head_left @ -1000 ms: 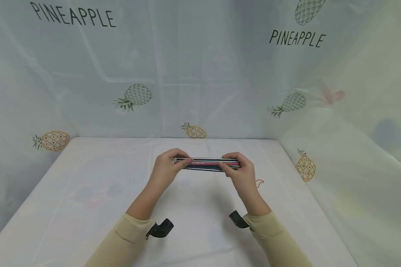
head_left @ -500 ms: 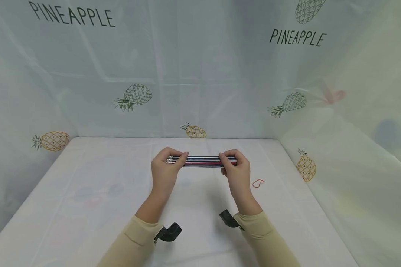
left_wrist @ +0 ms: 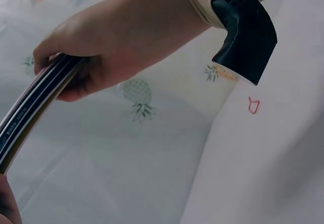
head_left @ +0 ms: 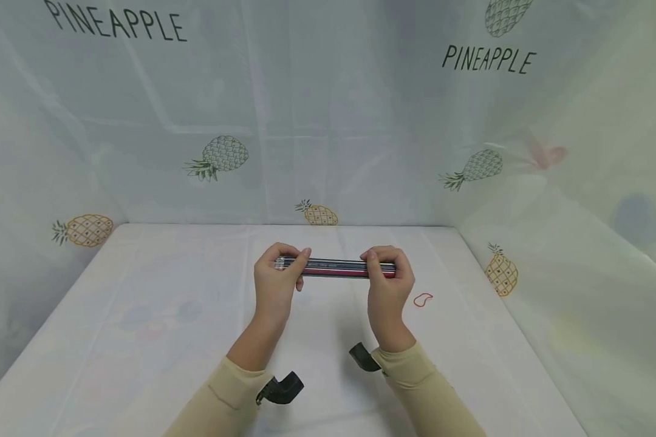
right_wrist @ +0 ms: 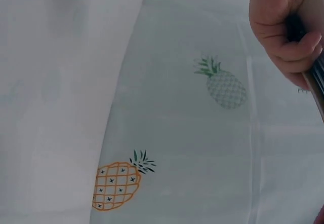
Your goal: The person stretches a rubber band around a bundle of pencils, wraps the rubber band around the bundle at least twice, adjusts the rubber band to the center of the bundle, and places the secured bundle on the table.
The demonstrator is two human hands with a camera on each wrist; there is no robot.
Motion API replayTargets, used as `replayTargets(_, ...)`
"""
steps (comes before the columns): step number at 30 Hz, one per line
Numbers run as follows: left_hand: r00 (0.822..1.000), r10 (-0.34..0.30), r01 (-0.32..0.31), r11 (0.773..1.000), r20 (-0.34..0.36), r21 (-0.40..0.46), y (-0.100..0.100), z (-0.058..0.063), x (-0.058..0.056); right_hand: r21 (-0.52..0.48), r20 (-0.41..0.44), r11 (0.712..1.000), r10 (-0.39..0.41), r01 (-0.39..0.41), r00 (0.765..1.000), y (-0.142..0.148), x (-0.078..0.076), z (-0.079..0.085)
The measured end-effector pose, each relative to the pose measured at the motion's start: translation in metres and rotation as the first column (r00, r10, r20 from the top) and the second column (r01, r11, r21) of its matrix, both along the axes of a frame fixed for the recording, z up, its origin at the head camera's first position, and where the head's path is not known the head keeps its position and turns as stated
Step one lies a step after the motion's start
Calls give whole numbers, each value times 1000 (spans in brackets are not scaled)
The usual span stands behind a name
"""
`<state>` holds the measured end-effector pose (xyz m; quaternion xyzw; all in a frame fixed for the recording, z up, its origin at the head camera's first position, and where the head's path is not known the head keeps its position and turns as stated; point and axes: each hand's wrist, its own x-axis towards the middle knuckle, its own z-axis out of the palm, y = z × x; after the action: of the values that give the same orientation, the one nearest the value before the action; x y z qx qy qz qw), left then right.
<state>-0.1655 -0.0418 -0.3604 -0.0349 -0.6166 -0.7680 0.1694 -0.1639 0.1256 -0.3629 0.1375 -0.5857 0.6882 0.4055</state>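
A bundle of several pencils (head_left: pixel 336 267) is held level above the table, dark with pale stripes and one red one along the near side. My left hand (head_left: pixel 273 288) pinches its left end, where silvery tips show beside the thumb. At the other end my right hand (head_left: pixel 389 294) grips the bundle, thumb on the near face and fingers behind. The left wrist view shows the right hand (left_wrist: pixel 116 36) curled round the pencils (left_wrist: pixel 30 102), with printing on one barrel. In the right wrist view, the left hand's fingers (right_wrist: pixel 293 51) wrap the bundle's end.
A thin red loop, like a rubber band (head_left: pixel 423 300), lies on the white-covered table (head_left: pixel 158 340) to the right of the right hand. Pale sheeting printed with pineapples (head_left: pixel 328 170) hangs behind and at both sides. Each sleeve carries a black wrist camera (head_left: pixel 281 388).
Both hands, still holding the pencils, shifted left and then slightly right. The bundle has rolled a little, and the pencils sit more evenly together. The red loop, partly hidden at first, shows fully.
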Motion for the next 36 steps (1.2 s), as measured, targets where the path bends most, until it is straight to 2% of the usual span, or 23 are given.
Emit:
replayTargets(5,993,98,-101,994,-60,-39,0,-6,1,138,185,990,7,-33,983,5,1,-4)
replayTargets(8,986,123,-132,988,-116,-74,0,-7,1,184,245,982,-12,-35,969,8,1,-7)
replayTargets(12,982,109,-126,987,-157,-102,-1,-8,1,206,237,979,-38,-11,971,9,1,-10)
replayTargets(15,981,74,-94,989,-177,-112,0,-4,3,199,194,980,-62,22,979,9,2,-9)
replayTargets(19,983,16,-41,990,-182,-136,-2,-6,1,183,111,981,-83,61,990,12,0,-12)
replayTargets(22,984,16,-42,988,-175,-148,-4,-10,-2,177,54,983,-51,41,997,12,-2,-13)
replayTargets(24,985,32,-57,988,-168,-144,-4,-9,-1,178,28,984,-17,12,999,10,1,-7)
replayTargets(27,987,56,-76,989,-153,-128,-5,-8,0,190,57,981,21,-32,998,7,7,2)
replayTargets(30,985,59,-81,988,-165,-129,-6,-7,1,205,142,978,13,-42,990,8,7,2)
replayTargets(32,982,46,-74,986,-186,-147,-6,-7,1,211,197,977,-2,-40,980,10,5,-2)
replayTargets(36,979,-3,-37,981,-205,-192,-9,-5,0,193,217,980,5,-48,976,16,0,-8)
